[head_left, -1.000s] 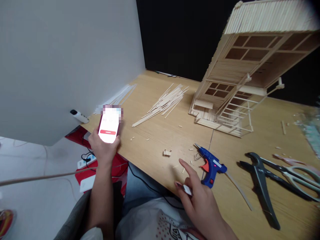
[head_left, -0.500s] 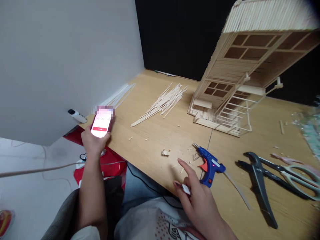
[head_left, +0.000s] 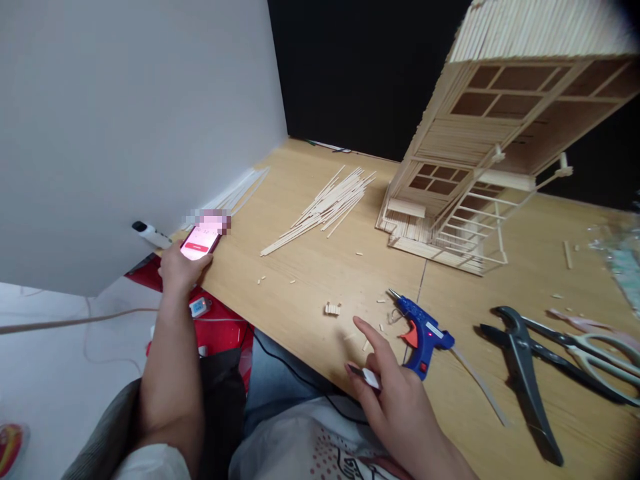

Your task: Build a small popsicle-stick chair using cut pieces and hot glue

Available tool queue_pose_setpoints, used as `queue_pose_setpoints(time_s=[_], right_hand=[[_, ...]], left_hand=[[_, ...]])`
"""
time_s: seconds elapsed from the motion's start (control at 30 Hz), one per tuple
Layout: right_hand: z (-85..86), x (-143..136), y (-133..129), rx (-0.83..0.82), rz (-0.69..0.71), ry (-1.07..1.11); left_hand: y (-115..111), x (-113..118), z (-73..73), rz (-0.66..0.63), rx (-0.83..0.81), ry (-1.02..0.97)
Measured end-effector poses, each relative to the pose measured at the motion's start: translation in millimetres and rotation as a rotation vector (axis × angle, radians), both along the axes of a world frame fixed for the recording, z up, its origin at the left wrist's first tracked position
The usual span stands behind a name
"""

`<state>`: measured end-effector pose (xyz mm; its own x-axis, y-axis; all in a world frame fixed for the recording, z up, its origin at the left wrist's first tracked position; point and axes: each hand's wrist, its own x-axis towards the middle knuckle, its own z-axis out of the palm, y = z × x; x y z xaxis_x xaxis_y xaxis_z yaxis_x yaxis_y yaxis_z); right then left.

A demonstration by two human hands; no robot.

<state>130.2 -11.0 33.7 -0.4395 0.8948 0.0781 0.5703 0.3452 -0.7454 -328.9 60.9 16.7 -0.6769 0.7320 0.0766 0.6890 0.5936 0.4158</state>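
My left hand (head_left: 181,268) grips a smartphone (head_left: 200,241) at the table's left edge, its lit screen showing a red button and its upper part pixelated. Between the thumb and curled fingers of my right hand (head_left: 393,387) is a small item with a white and a dark part (head_left: 369,377); its kind cannot be made out. The index finger points out over the table. Just beyond that fingertip sits a tiny slatted wooden piece (head_left: 333,309). Right of the hand lies a blue hot glue gun (head_left: 424,337) with an orange trigger and a glue stick out its back.
A tall stick-built model house (head_left: 450,160) stands at the back right. Thin wooden sticks (head_left: 330,203) lie mid-table, with translucent glue sticks (head_left: 245,190) by the wall. Dark cutters (head_left: 525,373) and scissors (head_left: 600,360) lie right. A white pen-like device (head_left: 153,235) is at the left edge.
My left hand has shifted slightly left and down, and the phone now lies more tilted back. My right hand keeps nearly the same pose.
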Motion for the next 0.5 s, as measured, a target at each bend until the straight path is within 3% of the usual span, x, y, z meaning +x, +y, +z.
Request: queue_pose_setpoints(time_s=[0.13, 0.2, 0.23, 0.27, 0.37, 0.43, 0.5], right_hand=[[-1.3, 1, 0, 0.011, 0.014, -0.009], [-2.8, 1, 0, 0.013, 0.015, -0.001], [-3.6, 1, 0, 0.012, 0.017, 0.004], [-4.3, 1, 0, 0.011, 0.020, 0.008], [-5.2, -1, 0, 0.009, 0.026, 0.026], [-4.3, -1, -1, -0.005, 0.012, 0.058], [-2.7, -1, -3, -0.037, -0.025, 0.109]], left_hand=[[-2, 5, -1.1, 0.143, 0.072, 0.064], [-7, 18, -1.3, 0.149, 0.172, 0.074], [-8, 29, -0.7, 0.119, 0.303, 0.072], [-10, 44, 0.4, 0.073, 0.477, 0.072], [-14, 113, 8.0, -0.027, 0.647, 0.062], [-32, 170, 14.1, -0.243, 0.905, -0.236], [-76, 221, 15.0, -0.480, 0.917, -0.635]])
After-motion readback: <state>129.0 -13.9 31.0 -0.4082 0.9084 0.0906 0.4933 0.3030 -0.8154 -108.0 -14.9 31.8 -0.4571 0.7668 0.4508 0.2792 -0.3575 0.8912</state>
